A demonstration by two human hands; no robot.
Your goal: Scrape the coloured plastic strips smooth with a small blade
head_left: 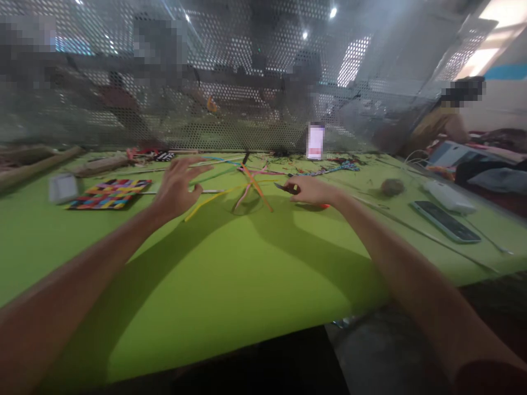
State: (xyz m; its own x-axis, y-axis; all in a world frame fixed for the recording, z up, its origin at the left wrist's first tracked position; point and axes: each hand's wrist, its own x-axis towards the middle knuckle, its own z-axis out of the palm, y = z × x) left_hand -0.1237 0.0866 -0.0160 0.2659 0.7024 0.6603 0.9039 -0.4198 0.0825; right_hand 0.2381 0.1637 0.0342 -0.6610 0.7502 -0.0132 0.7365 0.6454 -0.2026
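My left hand (179, 186) is raised over the green tabletop with fingers spread and nothing in it. My right hand (310, 190) is closed on a small dark blade (284, 188) whose tip points left. Between the hands, thin coloured strips cross each other: an orange strip (258, 189), a yellow strip (201, 207) and a pink strip (242, 197). Behind my left fingers run a green strip (220, 176) and a white strip (212, 191). Something red (324, 206) shows under my right hand; its kind is hidden.
A woven multicoloured mat (111, 195) and a white block (63, 188) lie at left. At right are a phone (447, 221), a white device (448, 197), a brown lump (392, 187) and long thin rods. A lit phone (315, 141) stands before a perforated screen (255, 109). People are beyond.
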